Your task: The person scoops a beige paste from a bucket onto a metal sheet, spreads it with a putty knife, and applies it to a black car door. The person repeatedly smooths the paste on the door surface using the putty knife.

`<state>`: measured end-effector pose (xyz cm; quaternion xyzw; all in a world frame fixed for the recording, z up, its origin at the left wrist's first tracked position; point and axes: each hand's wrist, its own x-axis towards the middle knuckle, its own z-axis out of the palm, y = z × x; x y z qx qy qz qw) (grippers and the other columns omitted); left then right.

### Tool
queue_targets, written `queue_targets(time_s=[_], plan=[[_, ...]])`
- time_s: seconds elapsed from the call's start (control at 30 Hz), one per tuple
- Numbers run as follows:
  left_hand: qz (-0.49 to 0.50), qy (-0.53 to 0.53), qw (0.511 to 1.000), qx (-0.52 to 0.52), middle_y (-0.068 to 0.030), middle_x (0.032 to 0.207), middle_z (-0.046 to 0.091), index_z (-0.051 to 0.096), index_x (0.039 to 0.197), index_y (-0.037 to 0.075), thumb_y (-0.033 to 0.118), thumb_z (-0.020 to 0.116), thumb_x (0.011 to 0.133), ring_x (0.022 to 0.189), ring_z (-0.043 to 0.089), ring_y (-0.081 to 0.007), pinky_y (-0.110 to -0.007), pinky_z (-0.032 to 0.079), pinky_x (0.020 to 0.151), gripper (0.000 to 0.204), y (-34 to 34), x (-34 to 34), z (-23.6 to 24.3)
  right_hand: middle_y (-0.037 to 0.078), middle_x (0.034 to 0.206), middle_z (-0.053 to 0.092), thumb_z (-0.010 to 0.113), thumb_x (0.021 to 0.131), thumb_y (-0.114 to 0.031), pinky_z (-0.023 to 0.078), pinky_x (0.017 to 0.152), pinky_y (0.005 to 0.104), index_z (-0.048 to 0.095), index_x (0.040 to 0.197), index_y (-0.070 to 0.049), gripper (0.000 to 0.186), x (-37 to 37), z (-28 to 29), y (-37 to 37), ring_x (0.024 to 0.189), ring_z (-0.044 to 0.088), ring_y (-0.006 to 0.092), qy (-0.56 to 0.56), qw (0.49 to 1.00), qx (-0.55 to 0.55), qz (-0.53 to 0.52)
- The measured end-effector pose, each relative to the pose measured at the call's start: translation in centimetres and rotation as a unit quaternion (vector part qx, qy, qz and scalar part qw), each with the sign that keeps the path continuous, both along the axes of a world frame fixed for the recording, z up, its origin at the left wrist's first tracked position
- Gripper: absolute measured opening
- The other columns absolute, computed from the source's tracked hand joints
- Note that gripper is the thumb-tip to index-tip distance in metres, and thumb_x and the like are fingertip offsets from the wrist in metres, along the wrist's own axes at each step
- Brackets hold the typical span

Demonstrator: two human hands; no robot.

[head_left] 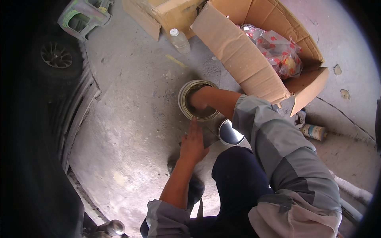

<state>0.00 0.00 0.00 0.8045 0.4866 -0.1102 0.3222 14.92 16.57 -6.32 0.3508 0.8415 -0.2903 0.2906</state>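
Note:
An open round metal can (pixel 185 100) stands on the concrete floor. My right hand (pixel 200 99) reaches down inside it, its fingers hidden. My left hand (pixel 192 144) is stretched toward the can's near side, fingertips at the lower rim and fingers extended. A shiny round lid (pixel 231 133) lies just right of that hand. A dark flat shape lies under my left hand, too unclear to name.
An open cardboard box (pixel 234 51) holds red-patterned plastic bags (pixel 283 55). Behind are another box (pixel 174 14), a clear bottle (pixel 180 43) and a plastic stool (pixel 83 16). A labelled cylinder (pixel 312 132) lies at right. A wheel (pixel 55 55) and metal ridges are at left.

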Motion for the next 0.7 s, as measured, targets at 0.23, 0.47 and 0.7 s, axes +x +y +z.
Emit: queue_targets(time_s=[0.23,0.47,0.7], plan=[[0.004,0.005,1.000,0.006,-0.0182,0.162,0.007,0.037,0.142,0.001,0.027,0.080,0.069,0.147,0.024,-0.0322,-0.052,0.036,0.107,0.089,0.5,0.1,0.0,0.018,0.107,0.071,0.067,0.073,-0.010,0.053,0.085,0.0445,0.076,0.101,-0.003,0.030,-0.5,0.0,0.3,0.100,0.068,0.0332,-0.046,0.997,-0.003,0.060],[-0.004,0.011,1.000,0.002,-0.0182,0.163,0.006,0.037,0.143,0.001,0.029,0.081,0.070,0.146,0.025,-0.0318,-0.052,0.037,0.106,0.090,0.3,0.3,0.3,0.014,0.104,0.072,0.074,0.070,-0.009,0.055,0.080,0.0431,0.078,0.098,-0.007,0.028,0.0,-1.8,-0.4,0.099,0.069,0.0315,-0.049,0.993,0.048,0.097],[0.019,-0.002,0.999,-0.032,-0.0174,0.162,0.011,0.035,0.145,0.002,0.029,0.082,0.069,0.142,0.034,-0.0326,-0.051,0.039,0.106,0.093,0.8,0.6,1.3,0.012,0.103,0.072,0.067,0.078,-0.014,0.055,0.077,0.0433,0.076,0.101,-0.010,0.026,1.9,8.6,-1.1,0.096,0.069,0.0298,-0.065,0.993,0.081,0.051]])
